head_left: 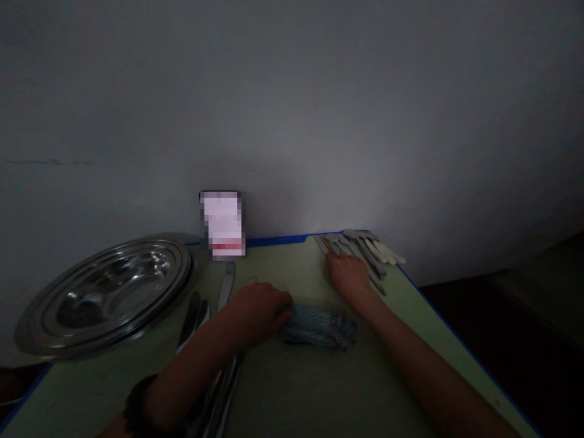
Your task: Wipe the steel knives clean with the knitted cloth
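My left hand [258,313] rests on the green table [296,389], its fingers curled onto the left end of a folded blue-and-white checked cloth [319,328]. My right hand [349,274] reaches to the far right corner and touches a pile of several metal spoons and pale-handled utensils [365,249]; its fingertips are hidden among them. Several knives [219,365] lie under my left forearm.
A stack of round steel trays [104,295] stands at the left. A small blurred card [222,225] leans against the white wall at the table's back. The table's blue right edge [447,328] drops to a dark floor.
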Demonstrator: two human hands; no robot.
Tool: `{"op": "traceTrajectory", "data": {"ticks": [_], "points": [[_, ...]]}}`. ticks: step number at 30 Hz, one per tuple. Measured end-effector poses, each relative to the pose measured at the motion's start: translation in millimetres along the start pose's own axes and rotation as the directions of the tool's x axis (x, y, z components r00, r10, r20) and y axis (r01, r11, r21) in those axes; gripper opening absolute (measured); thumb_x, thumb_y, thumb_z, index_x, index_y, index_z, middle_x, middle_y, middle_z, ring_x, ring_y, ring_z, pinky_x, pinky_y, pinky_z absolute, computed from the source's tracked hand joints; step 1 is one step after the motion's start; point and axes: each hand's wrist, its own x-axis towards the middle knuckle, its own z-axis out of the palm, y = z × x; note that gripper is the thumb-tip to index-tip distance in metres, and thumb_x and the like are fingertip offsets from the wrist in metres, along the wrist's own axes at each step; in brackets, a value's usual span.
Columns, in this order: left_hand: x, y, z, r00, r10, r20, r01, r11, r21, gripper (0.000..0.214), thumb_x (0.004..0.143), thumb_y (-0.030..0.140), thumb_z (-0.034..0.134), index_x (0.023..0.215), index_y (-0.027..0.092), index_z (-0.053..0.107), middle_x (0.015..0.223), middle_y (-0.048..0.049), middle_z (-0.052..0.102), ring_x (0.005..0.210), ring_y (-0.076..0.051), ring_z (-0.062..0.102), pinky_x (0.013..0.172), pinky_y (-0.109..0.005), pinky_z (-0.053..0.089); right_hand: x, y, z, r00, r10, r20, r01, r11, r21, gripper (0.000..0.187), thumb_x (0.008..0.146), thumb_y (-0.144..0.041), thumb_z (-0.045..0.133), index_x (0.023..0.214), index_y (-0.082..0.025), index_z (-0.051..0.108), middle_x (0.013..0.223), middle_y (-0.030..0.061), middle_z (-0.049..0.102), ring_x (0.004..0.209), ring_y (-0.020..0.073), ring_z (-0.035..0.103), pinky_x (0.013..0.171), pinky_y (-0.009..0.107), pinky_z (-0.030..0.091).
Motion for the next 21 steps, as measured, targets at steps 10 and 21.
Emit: {"op": "traceTrajectory", "data": {"ticks": [10,21], "points": [[0.0,-0.2,0.5,1.000,0.000,-0.005,0.000,1.000,0.000,0.023,0.087,0.027,0.045,0.096,0.023,0.066,0.087,-0.0069,0.070,0.083,-0.025,0.064,0.073,-0.037,0.046,1.5,1.1,0.1,1.000,0.020,-0.012,-0.020,1.000,0.005,0.039,0.088,-0.010,0.029,0.109,-0.011,0.061,0.097,0.0185,0.068,0.090,0.0284,0.066,0.073,0.035,0.046],[-0.2,1.2,0.3,1.000,0.004,-0.006,-0.004,1.000,-0.010,0.023,0.087,0.025,0.045,0.094,0.021,0.066,0.086,-0.0081,0.069,0.081,-0.026,0.064,0.072,-0.038,0.047,4.0,4.1,3.6,1.000,0.025,-0.008,-0.024,0.999,0.049,0.039,0.087,-0.010,0.030,0.110,-0.011,0.062,0.097,0.0198,0.067,0.090,0.0289,0.066,0.073,0.037,0.047]]}}
